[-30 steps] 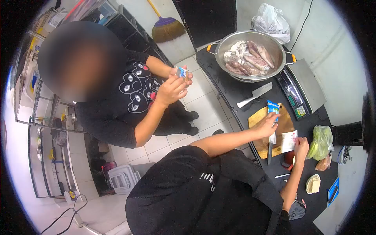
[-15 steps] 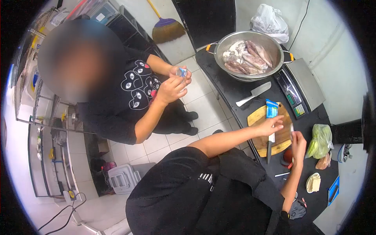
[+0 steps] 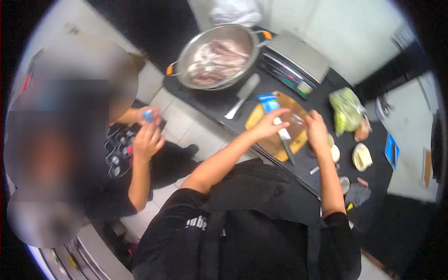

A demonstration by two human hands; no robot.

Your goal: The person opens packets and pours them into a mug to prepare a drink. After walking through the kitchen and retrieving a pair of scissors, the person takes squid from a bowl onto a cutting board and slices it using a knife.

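Observation:
My left hand [image 3: 273, 125] is over a round wooden cutting board [image 3: 255, 117], its thumb and fingers apart. Close beneath it lie a blue packet [image 3: 267, 102] and a knife with a dark handle [image 3: 289, 153]. Whether the fingers touch either is unclear. At the board's right edge, my right hand [image 3: 316, 127] is closed in a pinch. A small clear, shiny thing [image 3: 297, 120] shows beside its fingertips, too blurred to name or to tell whether it is held.
A steel basin [image 3: 184, 56] of squid, a cleaver [image 3: 243, 95] and a digital scale [image 3: 298, 56] stand behind the board. A bag of green vegetables [image 3: 345, 109] and a bowl with a pale block [image 3: 361, 157] lie to the right. Another person's hands [image 3: 148, 135] hold a small blue-and-clear item at left.
The view has swung, so the table and the other person appear farther left, with some blur. My right hand stays pinched near the board's edge; my left stays over the packet.

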